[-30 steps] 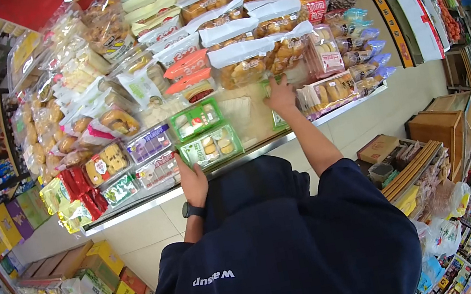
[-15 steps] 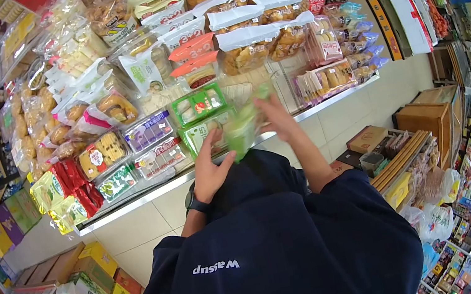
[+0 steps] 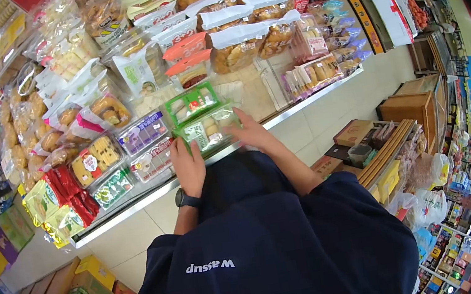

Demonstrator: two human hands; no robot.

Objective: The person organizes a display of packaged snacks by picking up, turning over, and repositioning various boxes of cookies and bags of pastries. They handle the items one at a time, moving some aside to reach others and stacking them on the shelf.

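Observation:
A clear-topped green pack of round pastries (image 3: pixel 208 130) lies flat at the front edge of the display, between my two hands. My left hand (image 3: pixel 188 165) has its fingertips against the pack's left end, beside a pack of pink-labelled pastries (image 3: pixel 153 160). My right hand (image 3: pixel 250 132) grips the right end, fingers partly over the clear cover. Just behind is another green pastry pack (image 3: pixel 191 103). A purple-labelled pack (image 3: pixel 143 132) sits to its left. Whether another pack lies under the one I hold is hidden.
Bagged breads (image 3: pixel 240 45) stand in rows farther back. On the right are purple-wrapped pastries (image 3: pixel 312 75). A metal edge (image 3: pixel 298 107) borders the display. Cartons (image 3: pixel 354 132) stand on the right; boxes (image 3: pixel 96 269) are stacked at the lower left.
The green pack that my right hand held tilted in the air now lies flat at the display's front. My left hand has shifted to its left end, my right hand lower to its right end.

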